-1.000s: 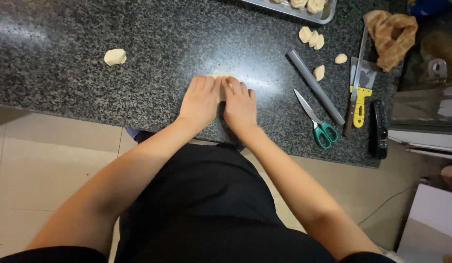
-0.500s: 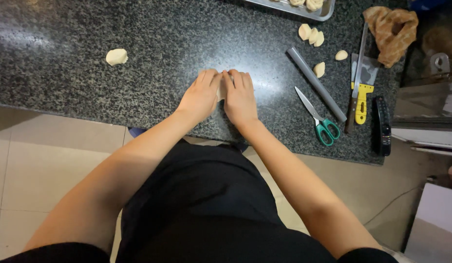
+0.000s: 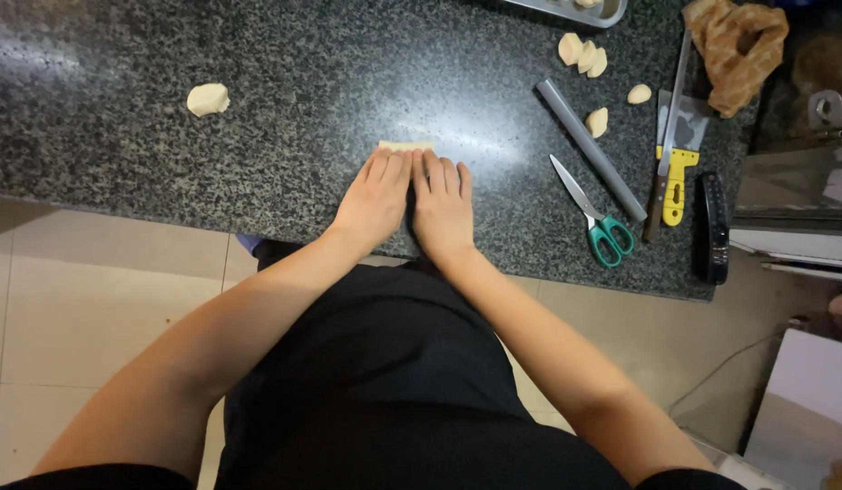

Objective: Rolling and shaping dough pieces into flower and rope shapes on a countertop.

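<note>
Nearest the camera, two bare forearms reach forward from a dark apron to the near edge of a speckled granite counter. Both hands lie flat, palms down, side by side and touching. The left hand and right hand have their fingers straight and close together, gripping nothing, pressing down on a pale dough roll. Only a thin strip of the roll shows beyond the fingertips; the rest is hidden under the hands.

The dough looks soft, light and easily squashed, likely a little tacky, so it is best handled with flat palms spread along its length rather than pinched. Its long axis runs left to right, across the body, parallel to the counter edge.

Further right lie green-handled scissors, a grey rod, a yellow-handled scraper, a knife and a black object. Beyond them sit small dough pieces. Far left rests one dough lump. At the far edge are a metal tray and a crumpled brown cloth.
</note>
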